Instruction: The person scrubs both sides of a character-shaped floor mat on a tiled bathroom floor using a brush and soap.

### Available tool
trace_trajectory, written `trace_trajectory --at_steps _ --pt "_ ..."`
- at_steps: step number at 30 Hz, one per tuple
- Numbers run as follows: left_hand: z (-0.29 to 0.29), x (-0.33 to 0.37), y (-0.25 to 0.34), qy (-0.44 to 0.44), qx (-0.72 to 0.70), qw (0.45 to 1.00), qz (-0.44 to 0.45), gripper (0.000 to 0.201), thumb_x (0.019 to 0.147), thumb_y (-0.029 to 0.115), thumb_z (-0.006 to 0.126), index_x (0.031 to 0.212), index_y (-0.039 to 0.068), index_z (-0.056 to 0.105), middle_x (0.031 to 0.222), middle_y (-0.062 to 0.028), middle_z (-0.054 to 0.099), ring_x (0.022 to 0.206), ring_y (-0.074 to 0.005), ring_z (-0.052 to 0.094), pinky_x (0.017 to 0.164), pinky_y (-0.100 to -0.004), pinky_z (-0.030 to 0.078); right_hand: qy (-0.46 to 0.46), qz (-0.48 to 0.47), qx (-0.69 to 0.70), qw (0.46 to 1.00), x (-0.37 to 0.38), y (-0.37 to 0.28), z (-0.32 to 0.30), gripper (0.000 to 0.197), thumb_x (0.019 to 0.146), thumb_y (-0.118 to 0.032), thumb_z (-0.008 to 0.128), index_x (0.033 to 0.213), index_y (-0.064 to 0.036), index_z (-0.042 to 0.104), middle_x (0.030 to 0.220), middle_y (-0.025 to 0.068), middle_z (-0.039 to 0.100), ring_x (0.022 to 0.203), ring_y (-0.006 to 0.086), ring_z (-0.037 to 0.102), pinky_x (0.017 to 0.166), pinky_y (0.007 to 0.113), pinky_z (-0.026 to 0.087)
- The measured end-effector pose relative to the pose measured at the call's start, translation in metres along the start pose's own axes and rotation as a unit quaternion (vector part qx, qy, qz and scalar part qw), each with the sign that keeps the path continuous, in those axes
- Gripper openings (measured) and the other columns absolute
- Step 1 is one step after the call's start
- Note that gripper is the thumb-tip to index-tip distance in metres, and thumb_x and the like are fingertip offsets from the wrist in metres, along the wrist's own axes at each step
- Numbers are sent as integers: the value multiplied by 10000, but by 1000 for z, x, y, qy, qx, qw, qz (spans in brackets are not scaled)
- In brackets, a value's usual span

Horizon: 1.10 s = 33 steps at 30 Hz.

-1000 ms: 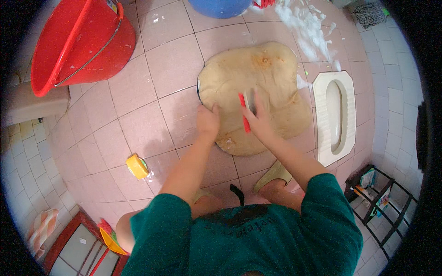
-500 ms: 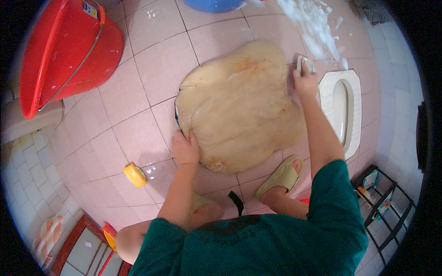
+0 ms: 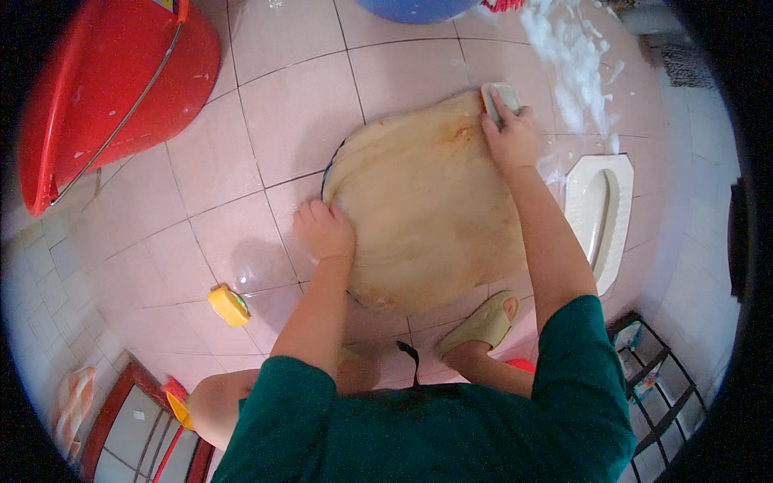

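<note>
A tan, stained mat (image 3: 427,209) with a dark edge lies on the pink tiled floor, slightly wrinkled. My left hand (image 3: 324,229) has its fingers curled over the mat's left edge and grips it. At the far right corner, my right hand (image 3: 511,141) is closed around a pale scrubbing brush (image 3: 501,98), with one finger along its back. The brush rests on the mat's corner, and its underside is mostly hidden. A small yellow block-like item (image 3: 229,306) with a bit of green lies on the floor left of my left forearm.
A red bucket (image 3: 121,105) with a wire handle stands far left, and a blue basin (image 3: 415,6) at the far edge. White foam (image 3: 572,60) covers tiles at far right. A squat toilet (image 3: 600,221) is set in the floor beside my right arm. A black rack (image 3: 656,378) stands near right.
My right hand has brought the brush leftward from the floor beside the mat onto its far right corner. My left hand has slid a little farther along the edge; the mat has shifted slightly.
</note>
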State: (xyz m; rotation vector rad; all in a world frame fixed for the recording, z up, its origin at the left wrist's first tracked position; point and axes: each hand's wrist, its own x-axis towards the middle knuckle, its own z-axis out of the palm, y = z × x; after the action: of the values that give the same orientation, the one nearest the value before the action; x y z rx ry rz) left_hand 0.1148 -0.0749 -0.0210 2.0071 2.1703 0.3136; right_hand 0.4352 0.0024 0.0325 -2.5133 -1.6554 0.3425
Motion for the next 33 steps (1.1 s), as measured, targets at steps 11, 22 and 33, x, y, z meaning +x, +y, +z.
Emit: trace_trajectory --at_steps 11,22,33 --pt "-6 -5 -7 3 -1 1000 1 181 815 168 635 913 37 556 973 -155 559 924 -365 518 789 -500 396 -81 -161 11 984 -32 -59 30 503 844 -440 607 1319 -275 610 1005 238 592 907 376 615 814 468 512" --pt "-9 6 5 9 -62 998 6 165 808 170 623 868 39 544 970 -152 566 923 -381 515 797 -497 393 68 -178 -37 981 -40 -38 51 469 802 -402 672 1239 -233 670 1038 221 577 908 367 610 803 465 515" --pt "-3 5 3 7 -12 1000 7 182 828 187 643 869 37 548 954 -157 564 913 -371 522 769 -500 399 -7 -2 108 994 -83 -31 33 599 797 -421 705 1338 -189 592 1124 259 574 993 403 602 908 485 487"
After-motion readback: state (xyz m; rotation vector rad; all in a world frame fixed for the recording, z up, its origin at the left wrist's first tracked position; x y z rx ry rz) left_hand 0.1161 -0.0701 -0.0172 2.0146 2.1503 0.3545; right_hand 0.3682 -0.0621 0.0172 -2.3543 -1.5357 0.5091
